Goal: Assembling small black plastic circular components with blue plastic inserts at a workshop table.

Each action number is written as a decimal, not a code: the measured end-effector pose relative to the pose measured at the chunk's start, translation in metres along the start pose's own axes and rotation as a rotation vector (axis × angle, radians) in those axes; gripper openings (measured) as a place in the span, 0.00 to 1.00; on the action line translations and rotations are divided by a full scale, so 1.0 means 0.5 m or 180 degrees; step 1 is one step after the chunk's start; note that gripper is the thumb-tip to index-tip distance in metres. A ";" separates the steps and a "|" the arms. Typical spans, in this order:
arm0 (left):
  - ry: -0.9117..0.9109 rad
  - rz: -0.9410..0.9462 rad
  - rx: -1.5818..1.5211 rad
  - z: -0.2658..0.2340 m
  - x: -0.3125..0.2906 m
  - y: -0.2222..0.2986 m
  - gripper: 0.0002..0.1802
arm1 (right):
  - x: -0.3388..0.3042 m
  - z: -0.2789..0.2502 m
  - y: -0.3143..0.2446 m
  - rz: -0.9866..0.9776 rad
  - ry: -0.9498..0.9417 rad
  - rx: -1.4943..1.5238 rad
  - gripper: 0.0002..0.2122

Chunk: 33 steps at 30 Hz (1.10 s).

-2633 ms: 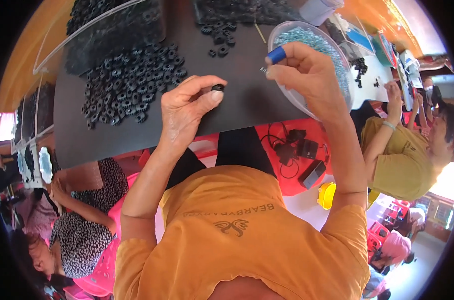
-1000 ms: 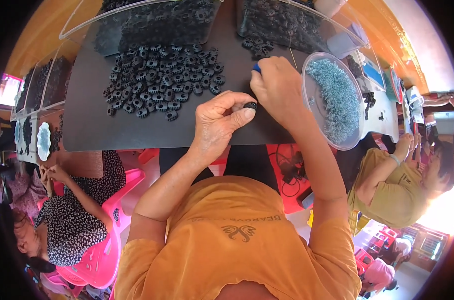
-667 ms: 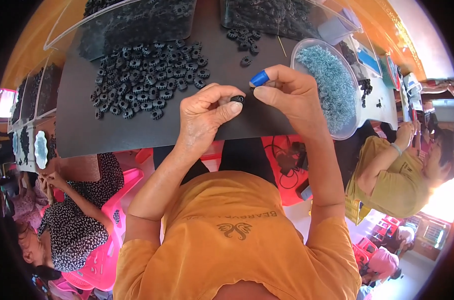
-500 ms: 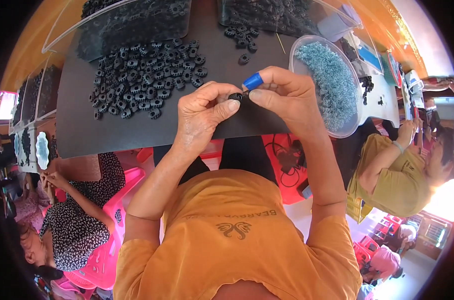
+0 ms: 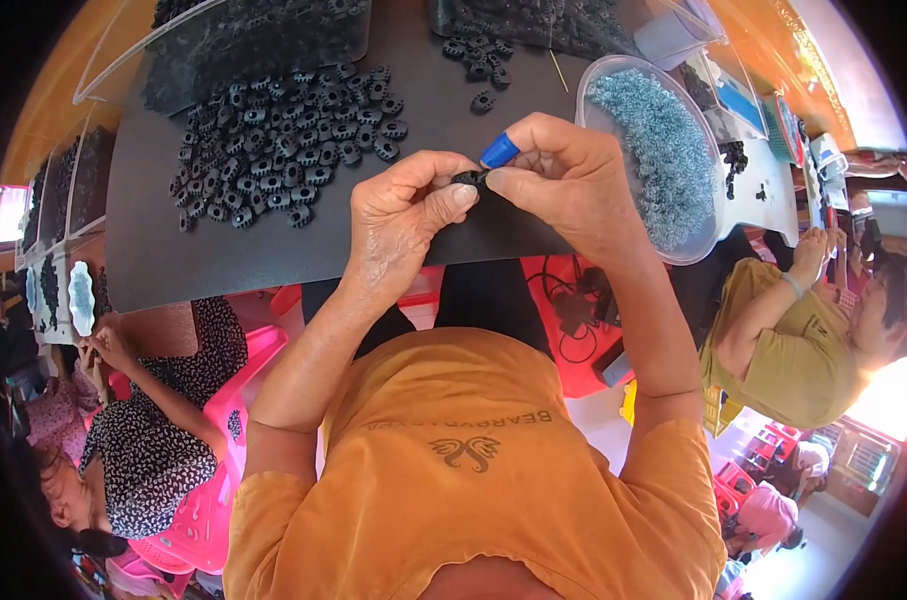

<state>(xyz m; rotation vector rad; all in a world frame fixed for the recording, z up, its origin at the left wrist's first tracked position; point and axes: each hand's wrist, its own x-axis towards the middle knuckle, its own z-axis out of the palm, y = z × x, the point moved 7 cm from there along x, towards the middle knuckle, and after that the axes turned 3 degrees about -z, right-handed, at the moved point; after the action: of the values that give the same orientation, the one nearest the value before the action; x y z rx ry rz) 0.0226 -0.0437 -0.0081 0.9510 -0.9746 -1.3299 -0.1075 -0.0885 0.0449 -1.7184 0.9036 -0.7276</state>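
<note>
A small black hair claw clip [image 5: 467,178] is pinched between the thumb and fingers of my left hand [image 5: 394,225], above the table's near part. My right hand [image 5: 579,195] meets it from the right, thumb and index finger closed at the clip's edge. Blue tape or a sleeve [image 5: 500,151] wraps that index fingertip. Whether a smaller part sits between the right fingertips is hidden. Beyond my left hand lies a wide pile of similar black clips [image 5: 284,150]. Several more clips [image 5: 479,62] lie farther back, with a single clip [image 5: 484,102] nearer my hands.
Right of my right hand stands a clear tub [image 5: 686,260] of tiny bluish, shiny, spring-like pieces. Transparent bins [image 5: 264,60] of black parts line the dark table's [image 5: 194,275] far side. A thin stick [image 5: 560,72] lies near the tub. People sit on both sides.
Both hands stay together at the clip, with the right fingertips slightly shifted and the clip a little turned. The whole view has moved slightly, so the table sits higher in it.
</note>
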 end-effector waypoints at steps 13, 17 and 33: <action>0.0224 0.0082 0.0310 -0.001 -0.005 0.008 0.07 | -0.003 0.019 0.004 -0.0306 0.0241 -0.0474 0.05; 0.0389 0.0096 0.0401 0.000 -0.004 0.011 0.07 | -0.007 0.021 -0.015 -0.0913 0.0587 -0.0708 0.06; 0.0316 -0.0438 0.0023 -0.001 0.010 0.012 0.05 | -0.046 0.037 -0.029 -0.1588 0.0921 -0.1569 0.17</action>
<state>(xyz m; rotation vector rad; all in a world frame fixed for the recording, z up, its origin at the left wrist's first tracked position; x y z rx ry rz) 0.0251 -0.0488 -0.0026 1.0954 -0.8511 -1.3805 -0.1015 -0.0568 0.0519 -2.3629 0.9051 -1.1762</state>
